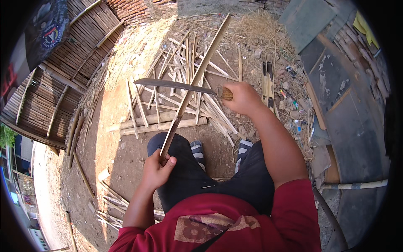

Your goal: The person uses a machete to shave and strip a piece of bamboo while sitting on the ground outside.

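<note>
A heap of pale split strips (220, 115) lies on the ground (218, 161) at the far middle. Above it, a long bamboo piece (202, 69) slants from near left to far right, crossed by a machete (172, 85) pointing left. The right hand (244, 98) grips the machete's handle; the left hand (158, 171) pinches the bamboo's near end.
</note>
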A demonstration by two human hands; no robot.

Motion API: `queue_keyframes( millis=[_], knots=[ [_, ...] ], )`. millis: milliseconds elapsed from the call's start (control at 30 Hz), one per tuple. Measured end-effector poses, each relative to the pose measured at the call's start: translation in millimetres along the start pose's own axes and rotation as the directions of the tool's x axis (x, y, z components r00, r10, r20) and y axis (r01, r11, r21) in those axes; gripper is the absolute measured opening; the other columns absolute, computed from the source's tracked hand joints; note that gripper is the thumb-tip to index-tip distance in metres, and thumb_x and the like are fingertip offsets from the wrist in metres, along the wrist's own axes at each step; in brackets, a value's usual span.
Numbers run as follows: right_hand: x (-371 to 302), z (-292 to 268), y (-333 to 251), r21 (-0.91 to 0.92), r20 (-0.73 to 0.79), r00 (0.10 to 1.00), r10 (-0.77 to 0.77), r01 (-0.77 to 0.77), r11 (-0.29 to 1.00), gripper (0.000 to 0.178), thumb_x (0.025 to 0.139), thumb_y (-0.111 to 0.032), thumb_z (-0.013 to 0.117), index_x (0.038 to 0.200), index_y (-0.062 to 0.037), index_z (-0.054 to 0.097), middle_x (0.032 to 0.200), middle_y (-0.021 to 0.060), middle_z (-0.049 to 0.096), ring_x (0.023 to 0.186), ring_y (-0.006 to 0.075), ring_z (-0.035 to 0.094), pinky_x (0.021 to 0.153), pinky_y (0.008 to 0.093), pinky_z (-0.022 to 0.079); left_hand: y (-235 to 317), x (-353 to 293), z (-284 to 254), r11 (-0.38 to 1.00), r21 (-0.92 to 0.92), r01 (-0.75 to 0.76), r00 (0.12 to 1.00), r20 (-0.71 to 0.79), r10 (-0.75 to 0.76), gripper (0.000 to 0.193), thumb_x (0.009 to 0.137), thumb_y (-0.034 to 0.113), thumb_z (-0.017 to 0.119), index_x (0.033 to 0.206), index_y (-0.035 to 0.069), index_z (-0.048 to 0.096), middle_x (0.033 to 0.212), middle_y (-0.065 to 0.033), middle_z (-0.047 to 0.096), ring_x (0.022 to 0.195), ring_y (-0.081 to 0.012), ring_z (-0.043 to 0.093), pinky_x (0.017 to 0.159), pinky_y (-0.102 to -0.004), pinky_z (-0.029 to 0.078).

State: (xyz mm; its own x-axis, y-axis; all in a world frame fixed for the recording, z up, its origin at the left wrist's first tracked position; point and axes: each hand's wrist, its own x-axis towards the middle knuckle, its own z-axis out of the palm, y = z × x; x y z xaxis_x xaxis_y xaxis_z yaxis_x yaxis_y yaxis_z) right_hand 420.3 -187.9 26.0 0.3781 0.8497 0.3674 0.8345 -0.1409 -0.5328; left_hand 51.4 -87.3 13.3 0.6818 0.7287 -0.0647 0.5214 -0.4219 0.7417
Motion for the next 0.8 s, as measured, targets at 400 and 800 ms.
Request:
queue_keyframes(
  millis=[400, 800],
  knots=[
    [7.5, 2.8, 21.3, 0.051, -0.034, 0.976, 0.216, -0.214, 0.976, 0.026, 0.076, -0.022, 0.078, 0.087, -0.0025, 0.064, 0.078, 0.0182, 0.068, 0.080, 0.0396, 0.069, 0.073, 0.0505, 0.053, 15.3, -0.2, -0.8, 0.990, 0.122, 0.077, 0.990, 0.107, -0.090, 0.056, 0.085, 0.053, 0.082, 0.095, 0.001, 0.064, 0.067, -0.0016, 0.056, 0.064, -0.0124, 0.054, 0.059, -0.0320, 0.045],
    [8.0, -5.7, 32.2, 0.019, -0.001, 0.968, 0.252, -0.252, 0.967, 0.021, 0.078, -0.022, 0.075, 0.088, -0.0057, 0.066, 0.079, 0.0193, 0.068, 0.084, 0.0397, 0.068, 0.077, 0.0506, 0.053, 2.9, -8.9, -7.5, 0.981, -0.097, 0.167, 0.973, 0.179, -0.148, 0.041, 0.091, 0.037, 0.081, 0.102, 0.003, 0.062, 0.074, 0.0044, 0.056, 0.066, -0.0057, 0.047, 0.060, -0.0253, 0.038]
  ],
)
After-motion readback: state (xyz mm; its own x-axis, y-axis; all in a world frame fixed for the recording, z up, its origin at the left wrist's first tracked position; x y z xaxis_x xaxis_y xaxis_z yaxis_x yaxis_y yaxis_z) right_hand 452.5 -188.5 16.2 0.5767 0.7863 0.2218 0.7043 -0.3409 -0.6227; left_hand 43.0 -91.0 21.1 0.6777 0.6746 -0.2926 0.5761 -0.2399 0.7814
